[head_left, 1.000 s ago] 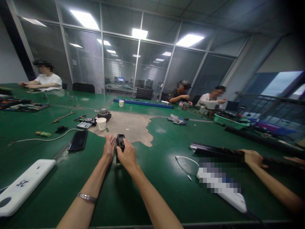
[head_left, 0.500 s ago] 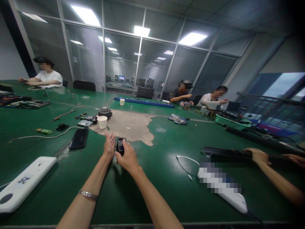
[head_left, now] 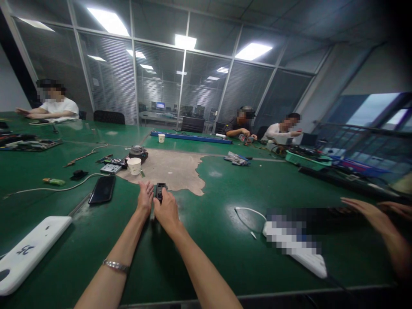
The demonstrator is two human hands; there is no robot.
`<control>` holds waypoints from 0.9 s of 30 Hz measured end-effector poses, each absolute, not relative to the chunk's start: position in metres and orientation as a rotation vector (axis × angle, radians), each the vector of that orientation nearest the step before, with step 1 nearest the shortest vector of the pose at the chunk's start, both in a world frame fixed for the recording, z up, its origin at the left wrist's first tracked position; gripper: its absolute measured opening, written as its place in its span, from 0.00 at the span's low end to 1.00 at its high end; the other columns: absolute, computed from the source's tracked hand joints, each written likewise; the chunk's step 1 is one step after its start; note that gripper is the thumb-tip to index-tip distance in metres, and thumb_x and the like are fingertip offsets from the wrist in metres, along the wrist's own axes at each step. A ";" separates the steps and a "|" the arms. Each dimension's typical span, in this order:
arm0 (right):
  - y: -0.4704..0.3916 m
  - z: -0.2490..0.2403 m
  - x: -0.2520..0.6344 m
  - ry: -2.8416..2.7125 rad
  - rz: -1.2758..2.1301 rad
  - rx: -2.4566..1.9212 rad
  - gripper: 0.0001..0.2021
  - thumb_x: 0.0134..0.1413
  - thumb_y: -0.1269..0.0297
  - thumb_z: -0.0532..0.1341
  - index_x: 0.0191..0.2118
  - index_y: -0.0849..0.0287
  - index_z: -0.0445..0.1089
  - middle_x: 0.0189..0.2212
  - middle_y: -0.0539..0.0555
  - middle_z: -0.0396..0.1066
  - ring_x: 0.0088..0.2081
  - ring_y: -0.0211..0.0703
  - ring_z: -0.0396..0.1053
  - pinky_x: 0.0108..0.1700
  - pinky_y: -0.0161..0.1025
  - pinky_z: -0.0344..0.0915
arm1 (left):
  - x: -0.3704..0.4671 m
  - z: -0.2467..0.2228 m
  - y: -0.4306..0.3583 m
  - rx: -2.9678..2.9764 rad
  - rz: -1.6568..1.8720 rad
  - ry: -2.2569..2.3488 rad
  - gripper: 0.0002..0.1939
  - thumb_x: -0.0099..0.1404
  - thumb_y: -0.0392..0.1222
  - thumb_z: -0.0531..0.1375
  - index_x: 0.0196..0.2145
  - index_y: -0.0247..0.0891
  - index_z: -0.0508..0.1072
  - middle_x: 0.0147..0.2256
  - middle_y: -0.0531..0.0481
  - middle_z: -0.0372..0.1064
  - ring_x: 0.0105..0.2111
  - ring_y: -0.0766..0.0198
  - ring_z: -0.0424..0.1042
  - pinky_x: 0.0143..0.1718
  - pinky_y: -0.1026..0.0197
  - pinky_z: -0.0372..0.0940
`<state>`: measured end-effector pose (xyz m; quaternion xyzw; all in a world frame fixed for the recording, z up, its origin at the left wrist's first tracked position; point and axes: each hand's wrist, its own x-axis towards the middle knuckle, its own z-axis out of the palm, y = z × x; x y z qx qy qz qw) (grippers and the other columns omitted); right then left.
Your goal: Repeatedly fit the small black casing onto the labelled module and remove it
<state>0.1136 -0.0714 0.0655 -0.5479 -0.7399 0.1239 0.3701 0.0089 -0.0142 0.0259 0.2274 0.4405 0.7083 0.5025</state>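
The person is reaching both arms forward over the green tabletop [head_left: 206,240]. The right hand [head_left: 166,211] is closing around a small black device [head_left: 159,190], with the fingers wrapped on its lower part, so the device is standing up out of the hand and its top is showing above the knuckles. The left hand [head_left: 144,198] is lying just beside it, flat and wide, with the fingers stretched out and the palm turned to the device; whether it is touching the device or only standing next to it cannot be told. A metal bracelet [head_left: 116,266] is sitting on the left wrist.

To the left of the left hand a black phone [head_left: 102,189] is lying flat on the tabletop, and a thin white cable [head_left: 61,189] is running further left from there. Beyond both hands a white paper cup [head_left: 134,165] is standing at the edge of a worn beige patch [head_left: 174,169] in the green surface. Well to the right of the right hand a white power strip [head_left: 309,262] is lying, and another person's hand [head_left: 363,209] is hovering past it.
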 end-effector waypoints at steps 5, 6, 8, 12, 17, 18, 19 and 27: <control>-0.059 0.092 0.142 -1.830 0.250 -1.222 0.19 0.56 0.62 0.55 0.52 0.62 0.63 0.42 0.59 0.70 0.46 0.47 0.67 0.48 0.38 0.61 | 0.011 0.027 -0.017 0.571 1.704 1.033 0.39 0.61 0.67 0.39 0.58 0.36 0.58 0.57 0.37 0.57 0.58 0.59 0.55 0.57 0.57 0.50; -0.056 0.093 0.152 -1.816 0.228 -1.207 0.20 0.56 0.62 0.55 0.53 0.63 0.62 0.43 0.59 0.70 0.47 0.46 0.67 0.49 0.38 0.60 | 0.011 0.027 -0.018 0.575 1.704 1.033 0.39 0.61 0.67 0.39 0.58 0.37 0.58 0.57 0.37 0.57 0.58 0.59 0.55 0.57 0.56 0.50; -0.051 0.091 0.175 -1.780 0.195 -1.235 0.22 0.55 0.63 0.56 0.55 0.64 0.61 0.46 0.60 0.69 0.49 0.47 0.66 0.51 0.39 0.59 | 0.012 0.027 -0.019 0.585 1.704 1.031 0.39 0.61 0.67 0.39 0.58 0.37 0.58 0.58 0.37 0.56 0.59 0.59 0.55 0.58 0.56 0.50; -0.046 0.071 0.216 -1.740 0.171 -1.391 0.22 0.52 0.65 0.57 0.54 0.63 0.64 0.46 0.61 0.69 0.48 0.48 0.66 0.51 0.41 0.60 | 0.011 0.026 -0.018 0.586 1.707 1.042 0.38 0.62 0.66 0.39 0.58 0.37 0.60 0.58 0.36 0.56 0.59 0.58 0.54 0.58 0.55 0.49; -0.046 0.041 0.232 -1.736 0.164 -1.397 0.22 0.51 0.65 0.57 0.53 0.62 0.64 0.46 0.60 0.69 0.48 0.48 0.67 0.51 0.40 0.61 | 0.010 0.022 -0.014 0.591 1.705 1.046 0.39 0.62 0.66 0.39 0.58 0.35 0.59 0.58 0.36 0.56 0.58 0.58 0.55 0.57 0.56 0.49; -0.046 0.037 0.232 -1.738 0.162 -1.390 0.22 0.51 0.66 0.57 0.53 0.63 0.64 0.46 0.60 0.69 0.48 0.48 0.67 0.51 0.40 0.60 | 0.009 0.022 -0.014 0.588 1.704 1.048 0.39 0.62 0.67 0.39 0.58 0.35 0.58 0.57 0.36 0.56 0.58 0.58 0.55 0.57 0.56 0.49; -0.045 0.033 0.231 -1.744 0.163 -1.385 0.23 0.51 0.66 0.57 0.54 0.64 0.64 0.46 0.61 0.69 0.48 0.48 0.67 0.51 0.41 0.60 | 0.009 0.021 -0.013 0.586 1.704 1.050 0.40 0.62 0.67 0.39 0.58 0.34 0.58 0.57 0.36 0.56 0.58 0.58 0.56 0.57 0.56 0.49; -0.043 0.025 0.233 -1.721 0.151 -1.371 0.28 0.50 0.59 0.59 0.57 0.64 0.60 0.53 0.63 0.63 0.56 0.53 0.59 0.57 0.48 0.56 | 0.009 0.020 -0.012 0.597 1.705 1.050 0.39 0.61 0.67 0.39 0.58 0.36 0.59 0.57 0.36 0.57 0.58 0.58 0.56 0.57 0.56 0.49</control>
